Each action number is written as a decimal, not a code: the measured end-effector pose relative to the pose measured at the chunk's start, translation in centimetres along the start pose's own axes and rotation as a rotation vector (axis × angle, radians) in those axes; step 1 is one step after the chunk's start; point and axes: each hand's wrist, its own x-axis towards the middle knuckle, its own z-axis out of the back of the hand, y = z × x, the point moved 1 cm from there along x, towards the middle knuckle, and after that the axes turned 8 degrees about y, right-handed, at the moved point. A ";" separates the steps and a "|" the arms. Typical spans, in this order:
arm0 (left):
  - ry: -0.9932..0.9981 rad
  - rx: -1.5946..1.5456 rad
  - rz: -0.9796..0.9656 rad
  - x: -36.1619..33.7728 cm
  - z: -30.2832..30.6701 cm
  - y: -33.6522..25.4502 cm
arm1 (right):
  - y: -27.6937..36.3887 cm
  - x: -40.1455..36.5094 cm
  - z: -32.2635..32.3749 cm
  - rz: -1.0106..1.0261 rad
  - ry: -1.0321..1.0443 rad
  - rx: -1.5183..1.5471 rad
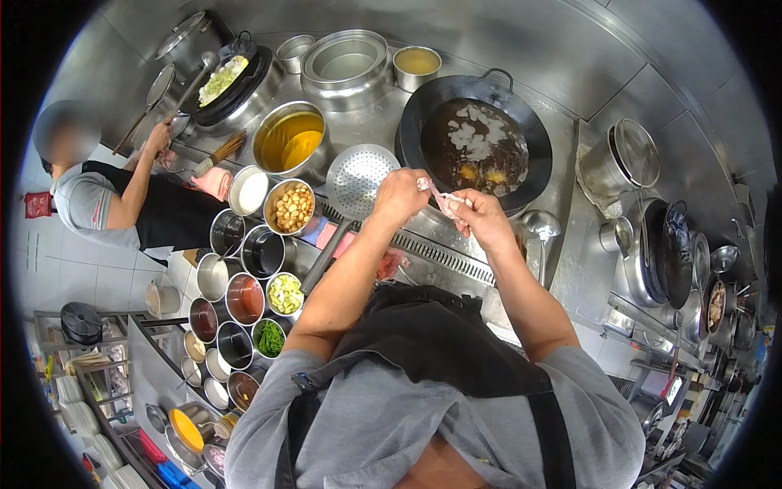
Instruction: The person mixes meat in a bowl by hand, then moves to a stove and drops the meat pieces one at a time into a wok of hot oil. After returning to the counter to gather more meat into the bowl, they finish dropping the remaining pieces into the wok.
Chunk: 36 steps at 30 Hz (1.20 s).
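My left hand point(399, 198) and my right hand point(479, 217) are both closed in pinches on a strip of raw, pale pink meat point(443, 203). The strip spans the gap between them, over the near rim of a large black wok point(414, 138). Dark, bubbling oil point(481, 134) fills the wok, with pale foam and a few golden pieces frying in it. Just left of my left hand lies a perforated strainer point(358, 175), its handle pointing toward my body. A metal ladle point(541, 223) rests to the right of my right hand.
Pots of orange liquid point(292, 138), browned chunks point(289, 208), cut green vegetables point(285, 293) and sauces crowd the left side. A co-worker point(122, 196) stands at another wok point(257, 77) at far left. More pots and woks point(676, 253) line the right.
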 end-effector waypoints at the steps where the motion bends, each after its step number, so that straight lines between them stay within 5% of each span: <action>1: 0.000 -0.009 0.013 0.1 0.2 0.0 | 0.0 0.0 0.0 -0.004 0.003 0.001; 6: -0.029 -0.005 0.268 0.8 2.1 2.1 | 1.7 -1.7 -0.2 0.027 0.001 0.113; 10: -0.033 -0.120 0.180 1.0 3.1 6.9 | 1.5 -2.6 0.8 0.083 -0.062 0.156; 13: 0.007 -0.551 0.281 0.1 3.6 6.4 | 0.3 -1.6 1.4 0.123 -0.099 0.336; 15: -0.003 -1.143 0.332 -0.8 3.3 5.4 | -0.4 -1.1 1.4 0.133 -0.294 0.380; 21: -0.100 -1.577 0.363 -1.8 2.4 5.6 | -1.1 -0.6 3.9 0.243 -0.442 0.298; 25: 0.014 -1.731 0.306 -2.3 1.8 6.8 | -2.7 -0.5 6.9 0.069 -0.529 0.008; 27: 0.047 -1.750 0.279 -2.6 1.7 7.3 | -2.6 0.2 7.8 -0.045 -0.671 -0.547; 31: -0.029 -1.748 0.279 -2.9 1.4 7.5 | -4.9 2.5 9.4 0.021 -0.505 -1.040; 34: -0.002 -1.825 0.219 -3.4 1.5 8.0 | -6.7 3.0 11.0 -0.041 -0.357 -1.043; 36: 0.075 -1.852 0.169 -4.1 2.0 8.4 | -7.8 2.3 11.0 0.222 -0.481 -1.019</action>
